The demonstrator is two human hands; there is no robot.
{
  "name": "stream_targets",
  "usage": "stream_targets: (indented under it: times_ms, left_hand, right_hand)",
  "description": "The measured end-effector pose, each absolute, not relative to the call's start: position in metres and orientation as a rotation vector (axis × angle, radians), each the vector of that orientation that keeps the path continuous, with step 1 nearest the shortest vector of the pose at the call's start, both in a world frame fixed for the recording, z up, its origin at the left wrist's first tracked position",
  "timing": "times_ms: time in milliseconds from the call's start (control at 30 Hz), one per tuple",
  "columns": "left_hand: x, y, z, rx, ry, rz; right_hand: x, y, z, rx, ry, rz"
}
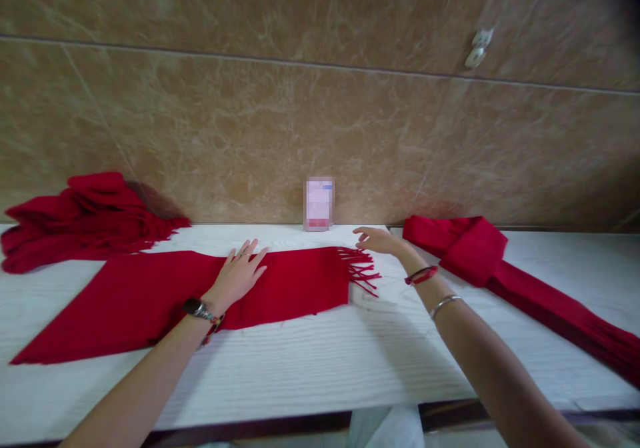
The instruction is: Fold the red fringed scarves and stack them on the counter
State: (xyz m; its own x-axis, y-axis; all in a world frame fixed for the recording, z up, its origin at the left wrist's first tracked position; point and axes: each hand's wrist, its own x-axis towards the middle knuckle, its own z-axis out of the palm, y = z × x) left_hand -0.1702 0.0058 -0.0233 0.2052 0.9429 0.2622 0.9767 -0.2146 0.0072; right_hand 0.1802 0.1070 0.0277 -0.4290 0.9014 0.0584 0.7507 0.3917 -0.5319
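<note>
A red scarf (295, 285) lies folded lengthwise on the white wood-grain table, its left part slanting to a point. My left hand (237, 271) rests on the middle of it with the fingers spread, and a ring, a watch and a beaded bracelet show on that arm. At the scarf's right end the fringe (361, 268) fans out over the table. Just above and right of that fringe is my right hand (376, 240), fingers stretched to the left and loosely bent, with nothing seen in them.
A rumpled heap of red scarves (90, 218) sits at the back left. On the right lies another red scarf (475, 248), folded over with its tail running toward the front. A phone-like blurred upright object (319, 203) leans on the brown marbled wall (240, 121). The table (320, 361) ends at the front edge.
</note>
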Motion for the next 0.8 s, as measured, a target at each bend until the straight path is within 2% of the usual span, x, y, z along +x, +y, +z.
stream_targets:
  times_ms: [67,200,400,800]
  left_hand:
    - [-0.164,0.002,-0.022,-2.42,-1.758,-0.348]
    - [-0.155,-0.003,-0.025,-2.62,-1.812,-0.225]
    - [-0.154,0.0,-0.026,-2.642,-1.92,-0.17]
    - [-0.152,-0.001,-0.024,-2.652,-1.96,-0.175]
  right_hand:
    - [0.176,0.095,0.019,-1.333,-2.366,0.447]
    - [0.156,0.047,0.005,-0.886,-2.611,0.31]
    - [0.126,-0.005,-0.016,-0.948,-2.694,0.087]
    - [0.14,0.014,-0.025,-0.902,-2.455,0.01]
